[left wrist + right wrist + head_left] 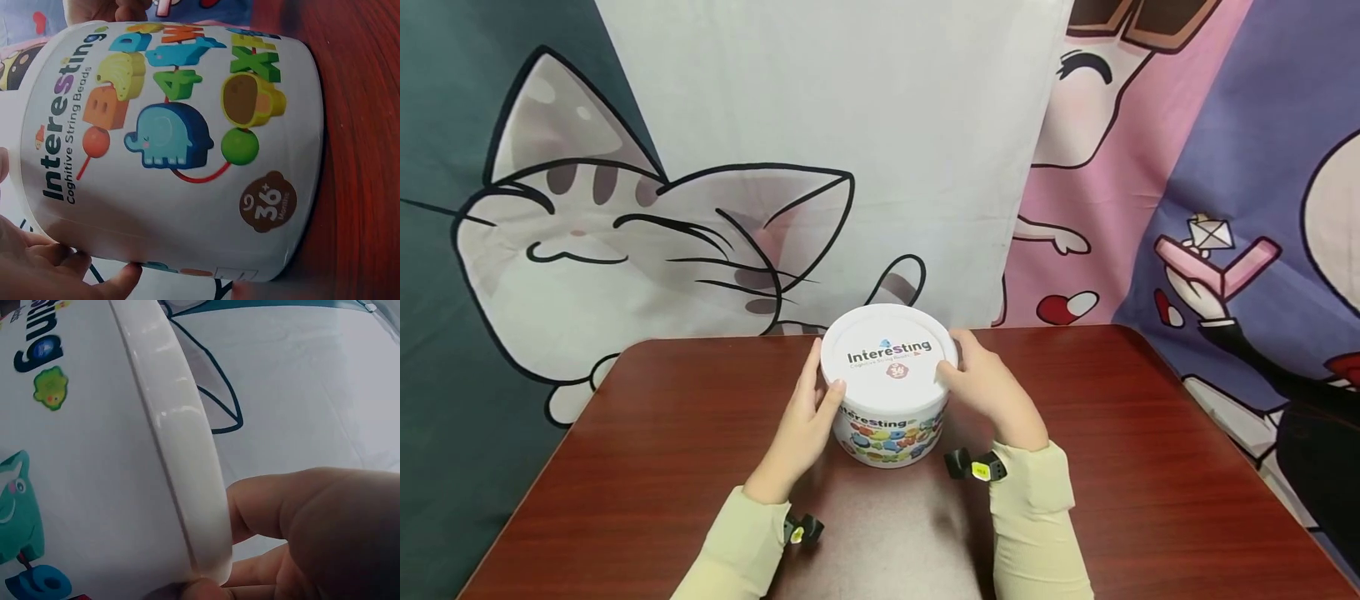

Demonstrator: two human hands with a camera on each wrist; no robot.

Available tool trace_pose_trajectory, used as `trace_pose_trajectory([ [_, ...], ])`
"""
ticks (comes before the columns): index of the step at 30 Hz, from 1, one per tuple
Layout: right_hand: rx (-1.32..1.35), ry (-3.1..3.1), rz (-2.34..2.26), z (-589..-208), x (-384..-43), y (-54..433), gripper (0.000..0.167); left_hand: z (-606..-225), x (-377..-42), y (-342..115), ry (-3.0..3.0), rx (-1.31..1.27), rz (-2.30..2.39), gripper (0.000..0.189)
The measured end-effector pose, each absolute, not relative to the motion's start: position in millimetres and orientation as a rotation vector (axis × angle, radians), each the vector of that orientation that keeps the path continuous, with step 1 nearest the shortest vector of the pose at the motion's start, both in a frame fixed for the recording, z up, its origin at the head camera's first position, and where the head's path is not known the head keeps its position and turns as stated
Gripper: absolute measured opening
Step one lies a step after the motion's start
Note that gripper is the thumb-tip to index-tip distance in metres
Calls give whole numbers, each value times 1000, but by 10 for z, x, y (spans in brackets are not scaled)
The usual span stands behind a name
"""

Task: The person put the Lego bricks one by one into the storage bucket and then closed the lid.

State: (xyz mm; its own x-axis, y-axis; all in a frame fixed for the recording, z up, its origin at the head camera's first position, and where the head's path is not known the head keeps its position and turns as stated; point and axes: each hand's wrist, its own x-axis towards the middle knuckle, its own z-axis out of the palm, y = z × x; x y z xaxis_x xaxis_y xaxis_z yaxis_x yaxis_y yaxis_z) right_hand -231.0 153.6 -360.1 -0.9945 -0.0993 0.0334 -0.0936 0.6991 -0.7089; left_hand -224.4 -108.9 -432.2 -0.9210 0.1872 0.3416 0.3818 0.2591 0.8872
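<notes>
A round white bucket (891,435) stands upright on the table, printed with colourful string beads and the word "Interesting". Its white lid (889,358) sits on top. My left hand (799,433) holds the bucket's left side, thumb near the lid's edge and fingers reaching round behind. On the other side, my right hand (992,387) grips the lid's rim, with the thumb on top and fingers below. The right wrist view shows thumb and fingers pinching the rim (187,444) close up. In the left wrist view, the left fingers (119,281) lie along the bucket's wall.
The bucket rests on a dark red-brown wooden table (700,433) near its far edge. Behind hangs a cloth backdrop (850,92) with a cartoon cat and other figures. A small black wrist camera (976,465) is strapped by the right sleeve, another (803,529) by the left.
</notes>
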Motion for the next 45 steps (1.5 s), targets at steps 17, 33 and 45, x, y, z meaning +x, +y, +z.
trace_pose_trajectory([
  [17,-390,3046,-1387,-3801,-2524,1383,51,-4303,-2282,-1124,-2380,-628,-1459,62],
  [33,-323,3089,-987,-3796,-2516,1264,64,-4305,-2301,-1126,-2505,-605,-1084,69],
  [45,-279,3115,-746,-3702,-2521,1218,66,-4244,-2267,-1135,-2557,-576,-911,64],
])
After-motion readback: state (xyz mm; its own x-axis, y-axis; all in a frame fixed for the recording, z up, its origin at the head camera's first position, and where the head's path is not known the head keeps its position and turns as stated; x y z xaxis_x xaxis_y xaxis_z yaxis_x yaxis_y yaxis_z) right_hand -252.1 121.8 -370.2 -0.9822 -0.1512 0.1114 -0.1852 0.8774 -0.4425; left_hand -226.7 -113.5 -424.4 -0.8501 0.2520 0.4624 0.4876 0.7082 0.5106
